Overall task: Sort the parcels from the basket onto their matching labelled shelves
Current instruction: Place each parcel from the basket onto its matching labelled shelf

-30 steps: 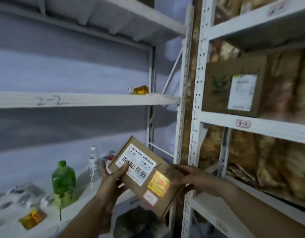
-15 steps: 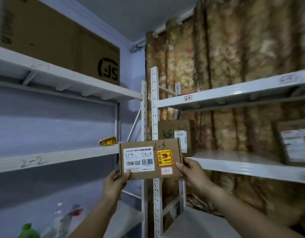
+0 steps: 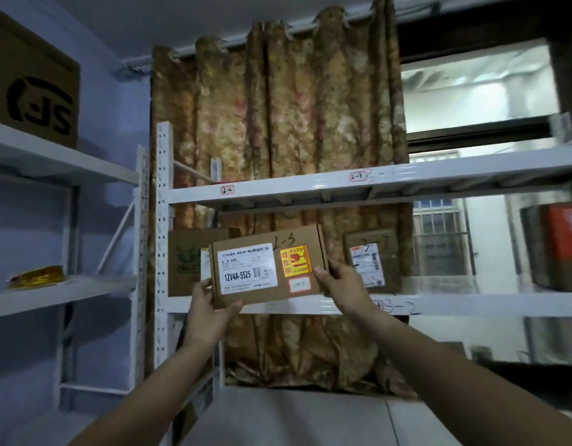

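**Parcel marked 2-3 held up before the racks**

White metal shelving (image 3: 310,191) lines a room backed by a patterned curtain (image 3: 278,123). At far left a large carton (image 3: 30,91) sits on a high shelf, a yellow packet (image 3: 37,277) below it. The left hand (image 3: 210,312) pinches the flat parcel (image 3: 265,268) at its lower left corner; the right hand (image 3: 342,281) clamps its right edge, fingers behind. Further right, a shelf tag (image 3: 356,176) reads 2-3, above another labelled box (image 3: 370,260).

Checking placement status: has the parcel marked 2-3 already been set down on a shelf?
No, the parcel is in the air in front of the shelves, gripped at its ends by the left hand and right hand.
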### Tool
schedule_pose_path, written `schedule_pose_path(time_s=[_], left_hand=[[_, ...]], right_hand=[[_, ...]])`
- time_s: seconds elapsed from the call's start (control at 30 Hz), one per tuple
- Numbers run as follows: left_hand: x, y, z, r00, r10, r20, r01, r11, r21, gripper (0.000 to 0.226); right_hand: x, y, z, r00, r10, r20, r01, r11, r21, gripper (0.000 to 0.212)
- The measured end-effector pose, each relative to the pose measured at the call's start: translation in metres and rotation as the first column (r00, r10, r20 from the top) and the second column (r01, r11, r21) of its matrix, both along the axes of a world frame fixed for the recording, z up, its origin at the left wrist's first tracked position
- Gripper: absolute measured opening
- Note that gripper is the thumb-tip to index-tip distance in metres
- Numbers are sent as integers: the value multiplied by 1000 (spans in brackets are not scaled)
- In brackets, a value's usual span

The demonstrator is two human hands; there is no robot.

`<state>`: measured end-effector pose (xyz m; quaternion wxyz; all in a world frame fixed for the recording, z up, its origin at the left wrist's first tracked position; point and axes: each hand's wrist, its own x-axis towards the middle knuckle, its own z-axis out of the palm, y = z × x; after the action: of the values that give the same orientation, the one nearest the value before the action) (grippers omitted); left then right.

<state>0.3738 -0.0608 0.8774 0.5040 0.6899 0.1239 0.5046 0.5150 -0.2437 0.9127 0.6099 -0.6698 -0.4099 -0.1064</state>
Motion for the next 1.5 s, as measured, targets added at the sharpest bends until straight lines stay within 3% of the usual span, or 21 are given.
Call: schedule_pose_path(time_s=[0.13, 0.23, 0.33, 0.5, 0.67, 0.9, 1.1, 1.27, 1.4, 1.5], left_hand=[[43, -29, 29, 998, -61, 13, 59, 990, 130, 70], [78, -45, 51, 996, -80, 39, 70, 975, 210, 67], [113, -58, 72, 987, -139, 76, 120, 969, 214, 64], [169, -70, 104, 978, -175, 112, 153, 971, 181, 59], [220, -86, 151, 933, -292, 209, 269, 954, 133, 54], [269, -85, 243, 902, -352, 248, 294, 924, 244, 38], [290, -50, 293, 906, -292, 307, 207, 937, 281, 55], [315, -27, 311, 923, -296, 246, 197, 912, 360, 51], [338, -20, 315, 939, -309, 150, 178, 812, 556, 43], [356, -10, 316, 976, -210, 52, 132, 769, 625, 45]], right_hand=[[31, -30, 20, 988, -152, 7, 149, 974, 172, 28], [57, -46, 35, 979, -205, 14, 198, 961, 193, 24], [86, -62, 50, 974, -214, 77, 194, 959, 204, 18], [131, -87, 75, 957, -223, 184, 193, 967, 168, 39], [175, -109, 108, 939, -223, 263, 184, 969, 164, 35], [214, -114, 198, 858, -356, 371, 283, 929, 237, 36], [227, -88, 247, 924, -218, 313, 164, 968, 191, 34], [249, -71, 270, 949, -182, 258, 169, 983, 72, 42], [270, -60, 278, 948, -230, 220, 232, 973, 13, 35], [287, -49, 281, 940, -271, 208, 273, 962, 21, 43]])
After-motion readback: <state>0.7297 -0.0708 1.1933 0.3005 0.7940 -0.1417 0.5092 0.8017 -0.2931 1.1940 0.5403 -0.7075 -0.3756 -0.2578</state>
